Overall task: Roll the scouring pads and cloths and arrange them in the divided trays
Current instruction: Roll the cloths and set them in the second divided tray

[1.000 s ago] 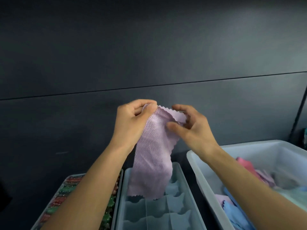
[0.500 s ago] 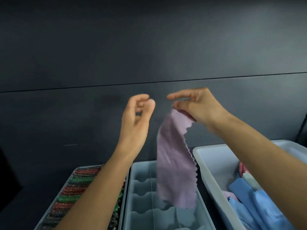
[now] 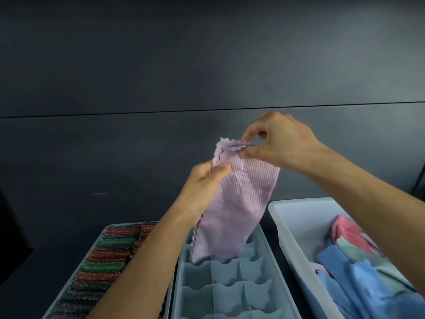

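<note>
Head view shows both hands raised at the centre of the frame against a dark grey panelled wall, holding a lilac ribbed cloth with pinked, zigzag edges (image 3: 236,203). At the cloth's upper edge the right hand (image 3: 282,143) pinches a top corner between thumb and forefinger, while the left hand (image 3: 204,185) grips the left edge a little lower, thumb pressed on the front face. The cloth hangs open and unrolled, its lower end dangling just above the far end of the pale blue plastic tray with scalloped dividers (image 3: 269,256) at bottom centre, whose visible compartments are empty. At lower left, a second tray (image 3: 108,229) is packed with rolled red, green and dark glittery scouring pads (image 3: 108,254). At lower right, a white plastic bin (image 3: 285,217) holds a loose heap of blue, pink and pale green cloths (image 3: 358,272). The step in hand looks like straightening the lilac cloth before rolling it. The next move likely calls for folding or laying it even, then rolling it tightly from one edge so it fits a single compartment without springing open.
</note>
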Demonstrator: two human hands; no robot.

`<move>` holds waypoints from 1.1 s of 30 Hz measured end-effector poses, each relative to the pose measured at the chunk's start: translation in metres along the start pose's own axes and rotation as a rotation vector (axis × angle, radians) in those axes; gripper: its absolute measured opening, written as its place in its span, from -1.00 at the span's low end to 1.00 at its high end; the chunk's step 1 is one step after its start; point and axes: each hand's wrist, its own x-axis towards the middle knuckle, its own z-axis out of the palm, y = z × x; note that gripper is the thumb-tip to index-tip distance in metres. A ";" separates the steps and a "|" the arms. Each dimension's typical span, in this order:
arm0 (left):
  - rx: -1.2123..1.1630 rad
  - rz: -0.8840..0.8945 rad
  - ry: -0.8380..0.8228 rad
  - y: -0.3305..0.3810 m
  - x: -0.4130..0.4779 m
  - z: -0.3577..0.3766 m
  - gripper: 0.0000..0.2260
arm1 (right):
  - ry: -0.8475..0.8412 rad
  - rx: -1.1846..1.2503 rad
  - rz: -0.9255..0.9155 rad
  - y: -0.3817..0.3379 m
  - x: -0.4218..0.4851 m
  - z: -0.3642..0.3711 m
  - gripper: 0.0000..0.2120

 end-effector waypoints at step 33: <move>-0.302 -0.139 0.116 -0.079 -0.021 -0.105 -0.75 | -0.179 1.333 0.299 0.123 -0.040 0.079 -0.67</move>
